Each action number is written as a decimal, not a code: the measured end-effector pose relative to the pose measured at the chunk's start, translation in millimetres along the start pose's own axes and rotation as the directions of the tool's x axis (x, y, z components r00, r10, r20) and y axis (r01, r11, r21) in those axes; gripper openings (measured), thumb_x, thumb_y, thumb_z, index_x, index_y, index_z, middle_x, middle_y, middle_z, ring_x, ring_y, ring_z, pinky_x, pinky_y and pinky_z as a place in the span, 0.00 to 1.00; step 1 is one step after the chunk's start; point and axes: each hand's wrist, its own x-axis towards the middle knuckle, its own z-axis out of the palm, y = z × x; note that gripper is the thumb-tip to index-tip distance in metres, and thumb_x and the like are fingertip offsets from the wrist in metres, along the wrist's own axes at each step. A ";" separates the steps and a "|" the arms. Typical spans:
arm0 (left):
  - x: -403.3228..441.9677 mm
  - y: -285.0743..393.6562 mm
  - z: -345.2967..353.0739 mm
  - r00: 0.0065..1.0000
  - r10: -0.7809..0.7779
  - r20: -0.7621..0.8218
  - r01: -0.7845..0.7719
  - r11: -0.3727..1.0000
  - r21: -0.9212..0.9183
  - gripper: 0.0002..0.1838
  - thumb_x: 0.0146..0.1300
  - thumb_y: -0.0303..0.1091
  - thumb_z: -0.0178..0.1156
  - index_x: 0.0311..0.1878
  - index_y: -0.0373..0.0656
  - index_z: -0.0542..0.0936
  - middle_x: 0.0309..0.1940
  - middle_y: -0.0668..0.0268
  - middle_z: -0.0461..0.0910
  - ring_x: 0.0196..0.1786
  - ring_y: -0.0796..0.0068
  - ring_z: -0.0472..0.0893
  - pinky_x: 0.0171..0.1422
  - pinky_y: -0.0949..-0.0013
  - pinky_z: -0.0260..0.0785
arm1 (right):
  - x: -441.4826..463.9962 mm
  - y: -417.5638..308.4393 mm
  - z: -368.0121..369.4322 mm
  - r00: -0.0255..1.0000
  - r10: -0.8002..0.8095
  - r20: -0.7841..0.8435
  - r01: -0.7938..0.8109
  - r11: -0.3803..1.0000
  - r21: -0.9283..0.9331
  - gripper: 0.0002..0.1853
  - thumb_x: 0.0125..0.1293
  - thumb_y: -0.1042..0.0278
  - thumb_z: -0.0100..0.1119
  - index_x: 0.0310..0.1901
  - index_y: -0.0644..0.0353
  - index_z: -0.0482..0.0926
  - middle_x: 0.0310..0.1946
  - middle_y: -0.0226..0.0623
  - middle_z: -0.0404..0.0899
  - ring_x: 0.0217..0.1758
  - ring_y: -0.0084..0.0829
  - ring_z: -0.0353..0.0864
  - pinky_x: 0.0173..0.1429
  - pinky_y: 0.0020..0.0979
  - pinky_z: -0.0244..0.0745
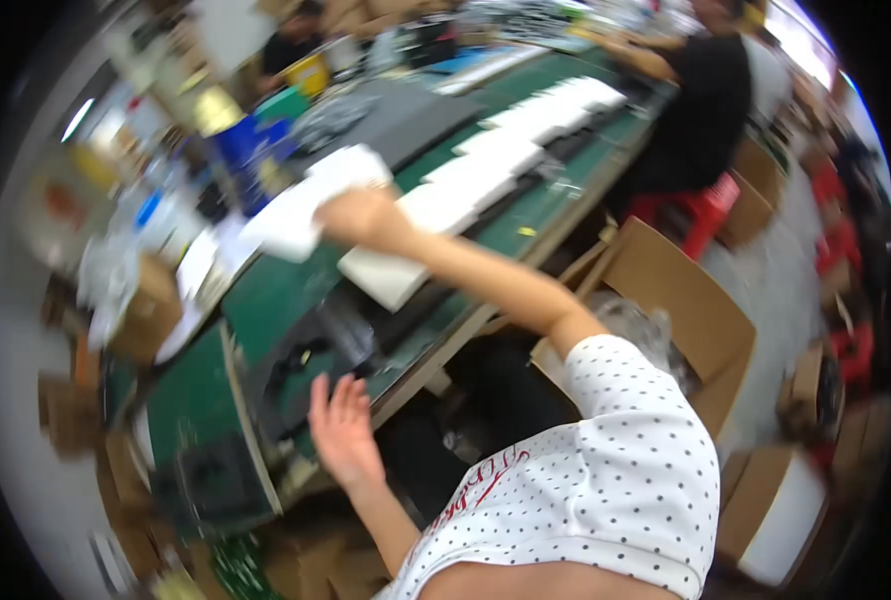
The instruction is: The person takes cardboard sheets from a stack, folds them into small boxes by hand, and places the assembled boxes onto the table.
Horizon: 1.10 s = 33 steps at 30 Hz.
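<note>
My right hand (pixel 364 218) reaches across the green table, blurred, with its fingers curled at a white sheet (pixel 286 222). The sheet spreads on both sides of the hand and appears gripped, though motion smears the fingertips. Just beneath the forearm begins a row of overlapping flat white pieces (pixel 496 158), which runs to the far end of the table. My left hand (pixel 346 432) is open near the front edge, fingers apart and holding nothing. Beyond its fingertips lie a clear plastic bag (pixel 348 335) and a dark flat piece (pixel 291 365).
An open cardboard box (pixel 681 300) with clear plastic inside stands at my right. A person in black (pixel 711 100) sits on a red stool (pixel 706 215) along the table; another person (pixel 294 45) is across it. Dark grey sheets (pixel 406 120) lie beyond the white row.
</note>
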 end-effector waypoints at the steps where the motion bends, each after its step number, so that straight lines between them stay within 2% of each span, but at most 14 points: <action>1: -0.2 7.7 4.8 0.999 0.019 0.029 -0.017 0.998 -0.053 0.28 0.64 0.46 0.43 0.61 0.35 0.58 0.52 0.48 0.67 0.52 0.60 0.71 0.57 0.63 0.65 | 4.5 -41.7 -43.3 0.992 -0.015 0.127 0.005 0.997 0.082 0.11 0.46 0.69 0.54 0.34 0.61 0.74 0.34 0.36 0.76 0.36 0.33 0.76 0.38 0.34 0.72; 4: -3.3 8.1 -4.1 0.997 0.066 -0.037 -0.070 0.993 -0.093 0.27 0.64 0.43 0.45 0.60 0.33 0.59 0.54 0.48 0.65 0.54 0.57 0.69 0.59 0.59 0.63 | -26.2 -126.7 -92.1 0.984 -0.135 0.115 0.080 0.915 0.395 0.08 0.52 0.69 0.49 0.29 0.66 0.74 0.33 0.41 0.76 0.38 0.37 0.76 0.47 0.35 0.72; 6: -9.8 9.5 -15.8 0.999 -0.007 0.036 -0.007 0.935 0.355 0.25 0.63 0.36 0.47 0.58 0.30 0.60 0.54 0.49 0.66 0.54 0.58 0.70 0.58 0.61 0.63 | -63.8 -161.3 -82.0 0.973 -0.129 0.192 -0.002 0.824 0.567 0.08 0.55 0.68 0.53 0.26 0.64 0.75 0.32 0.39 0.76 0.38 0.36 0.76 0.48 0.38 0.71; 8: -16.9 6.3 -6.2 0.999 -0.009 -0.037 0.029 0.821 0.570 0.23 0.60 0.28 0.49 0.56 0.27 0.61 0.52 0.51 0.68 0.53 0.60 0.71 0.57 0.62 0.63 | -79.3 -174.1 -90.3 0.903 -0.109 0.416 -0.260 0.631 0.731 0.14 0.49 0.64 0.62 0.37 0.59 0.76 0.44 0.46 0.72 0.54 0.41 0.67 0.59 0.43 0.61; 10: -10.5 -5.1 -21.0 0.990 -0.007 0.140 -0.091 0.727 0.680 0.21 0.57 0.22 0.50 0.55 0.27 0.63 0.51 0.52 0.70 0.50 0.62 0.73 0.53 0.64 0.67 | -81.4 -181.1 -107.9 0.900 0.211 0.380 -0.429 0.573 0.698 0.21 0.50 0.65 0.62 0.48 0.57 0.72 0.55 0.52 0.60 0.62 0.48 0.56 0.62 0.43 0.55; 13: -17.3 -13.4 -18.3 0.982 -0.085 0.169 -0.063 0.696 0.715 0.21 0.55 0.20 0.53 0.54 0.28 0.65 0.47 0.53 0.73 0.46 0.65 0.75 0.48 0.68 0.71 | -83.1 -188.6 -109.2 0.776 0.497 0.389 -0.613 0.738 0.280 0.26 0.52 0.66 0.60 0.54 0.57 0.67 0.61 0.54 0.50 0.64 0.52 0.50 0.63 0.42 0.55; 19: -15.9 -15.4 -12.7 0.998 0.012 0.061 -0.051 0.723 0.688 0.25 0.54 0.22 0.56 0.56 0.31 0.63 0.49 0.52 0.71 0.49 0.63 0.74 0.50 0.66 0.69 | -93.6 -181.9 -85.3 0.679 0.632 0.374 -0.701 0.408 0.585 0.11 0.54 0.69 0.57 0.38 0.60 0.69 0.61 0.55 0.49 0.63 0.51 0.53 0.61 0.39 0.58; 22: -16.8 -33.6 -16.9 0.918 0.356 0.173 -0.303 0.352 0.885 0.38 0.48 0.25 0.62 0.62 0.35 0.55 0.55 0.51 0.65 0.55 0.58 0.69 0.56 0.61 0.64 | -85.5 -179.5 -74.9 0.581 0.647 0.493 -0.737 0.162 0.656 0.08 0.55 0.68 0.57 0.28 0.60 0.68 0.58 0.51 0.54 0.61 0.46 0.57 0.59 0.36 0.59; 24: -23.8 -24.6 -0.8 0.939 0.261 0.222 -0.301 0.316 0.900 0.53 0.40 0.26 0.68 0.66 0.39 0.43 0.61 0.50 0.56 0.62 0.56 0.61 0.63 0.59 0.55 | -77.6 -175.4 -82.2 0.490 0.545 0.680 -0.769 -0.098 0.632 0.10 0.53 0.66 0.59 0.26 0.59 0.68 0.55 0.51 0.58 0.61 0.43 0.57 0.59 0.35 0.57; 26: -23.0 -20.7 -8.4 0.927 0.253 0.277 -0.333 0.216 0.918 0.59 0.36 0.26 0.69 0.67 0.41 0.37 0.64 0.49 0.51 0.65 0.56 0.56 0.65 0.59 0.50 | -81.2 -181.2 -75.4 0.514 0.435 0.740 -0.813 -0.029 0.582 0.11 0.53 0.64 0.60 0.25 0.59 0.69 0.55 0.49 0.59 0.61 0.41 0.57 0.61 0.34 0.52; 28: -30.3 -13.8 -11.0 0.920 0.154 0.359 -0.388 0.243 0.889 0.53 0.46 0.24 0.62 0.67 0.42 0.34 0.63 0.48 0.51 0.65 0.58 0.56 0.66 0.62 0.48 | -86.0 -183.4 -71.2 0.631 0.436 0.641 -0.752 0.145 0.643 0.10 0.54 0.64 0.59 0.33 0.58 0.70 0.57 0.48 0.57 0.65 0.42 0.51 0.64 0.34 0.47; 30: -45.0 -18.0 -13.4 0.954 0.075 0.289 -0.279 0.570 0.772 0.49 0.51 0.21 0.56 0.67 0.44 0.31 0.63 0.48 0.50 0.63 0.61 0.57 0.65 0.63 0.49 | -70.2 -184.7 -83.1 0.533 0.498 0.684 -0.755 -0.085 0.650 0.18 0.55 0.65 0.59 0.46 0.57 0.68 0.59 0.48 0.55 0.68 0.41 0.47 0.66 0.33 0.44; 31: -44.8 -26.3 -14.0 0.912 0.239 0.334 -0.402 0.686 0.607 0.48 0.54 0.19 0.52 0.67 0.47 0.30 0.62 0.50 0.52 0.62 0.62 0.58 0.64 0.62 0.50 | -69.7 -188.1 -81.2 0.522 0.550 0.652 -0.691 -0.176 0.701 0.26 0.56 0.70 0.58 0.56 0.57 0.61 0.60 0.47 0.54 0.70 0.36 0.42 0.68 0.34 0.41; 33: -45.9 -26.7 -13.4 0.911 0.384 0.151 -0.401 0.737 0.544 0.37 0.57 0.24 0.51 0.64 0.43 0.40 0.54 0.51 0.62 0.53 0.65 0.66 0.61 0.63 0.54 | -59.1 -191.1 -83.8 0.521 0.591 0.616 -0.613 -0.243 0.752 0.25 0.57 0.75 0.55 0.57 0.60 0.61 0.58 0.42 0.59 0.63 0.32 0.57 0.63 0.31 0.55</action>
